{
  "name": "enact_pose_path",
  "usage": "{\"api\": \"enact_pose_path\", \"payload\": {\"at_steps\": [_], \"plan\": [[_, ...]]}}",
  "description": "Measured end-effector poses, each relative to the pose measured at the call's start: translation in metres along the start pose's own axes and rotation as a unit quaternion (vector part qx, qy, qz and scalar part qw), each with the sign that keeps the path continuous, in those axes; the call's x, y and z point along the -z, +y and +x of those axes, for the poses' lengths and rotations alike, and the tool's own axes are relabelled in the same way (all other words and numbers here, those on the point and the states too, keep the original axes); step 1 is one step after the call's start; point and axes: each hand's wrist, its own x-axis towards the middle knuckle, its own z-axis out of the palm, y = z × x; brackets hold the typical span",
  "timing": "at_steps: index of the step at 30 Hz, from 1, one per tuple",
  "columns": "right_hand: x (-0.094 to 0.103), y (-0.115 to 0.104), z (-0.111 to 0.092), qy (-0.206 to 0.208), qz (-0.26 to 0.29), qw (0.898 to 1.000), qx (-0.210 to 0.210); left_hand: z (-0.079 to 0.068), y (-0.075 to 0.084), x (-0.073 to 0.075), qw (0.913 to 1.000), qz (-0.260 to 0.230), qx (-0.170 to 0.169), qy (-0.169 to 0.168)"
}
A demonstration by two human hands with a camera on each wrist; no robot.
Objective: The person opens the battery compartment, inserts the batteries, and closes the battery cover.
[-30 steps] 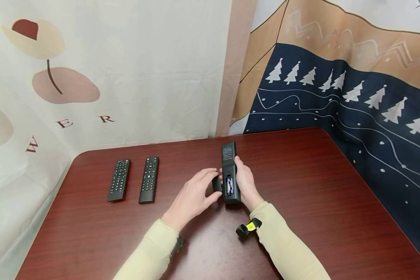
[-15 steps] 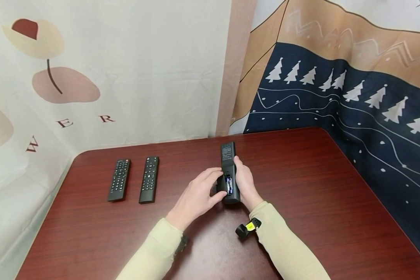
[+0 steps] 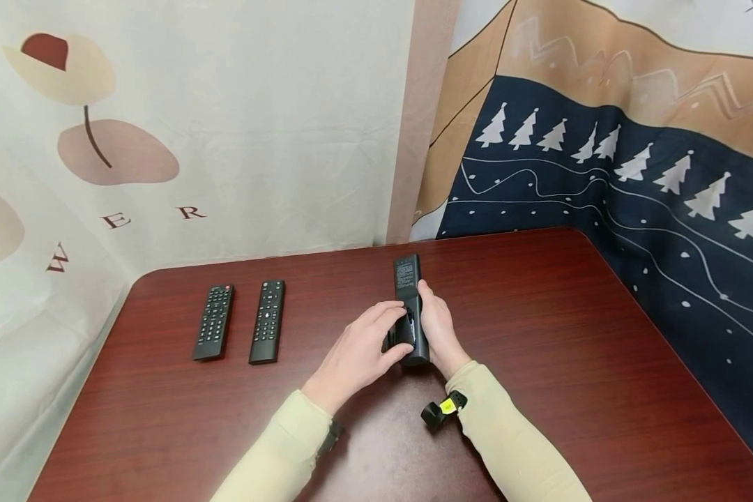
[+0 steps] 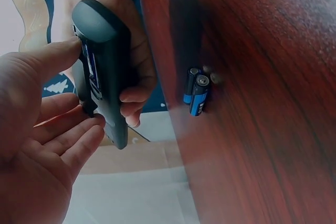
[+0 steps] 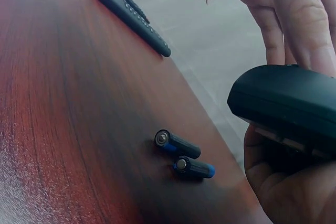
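It's 1 remote (image 3: pixel 406 275) in the 2 hands (image 3: pixel 358 352) (image 3: pixel 440 324), 2 other remotes (image 3: pixel 213 323) (image 3: pixel 267 323) off to their left, making 3! 2 loose batteries (image 4: pixel 199 97) (image 4: pixel 189 85) below the hands on 1 bench (image 3: pixel 577 362), plus 1 battery cover (image 3: pixel 403 332) in the left one!

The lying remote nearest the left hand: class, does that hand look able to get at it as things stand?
Probably yes: only bare tabletop shows between the left hand and the lying remote in the head view, though that hand would likely need to release the battery cover first.
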Motion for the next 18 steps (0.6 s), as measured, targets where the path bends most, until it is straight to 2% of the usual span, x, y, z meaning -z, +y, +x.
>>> {"api": "enact_pose_path", "payload": {"at_steps": [18], "plan": [[-0.0011, -0.0018, -0.0004, 0.005, -0.007, 1.0, 0.002, 0.0006, 0.0019, -0.0012, 0.9999, -0.005, -0.01, -0.002]]}}
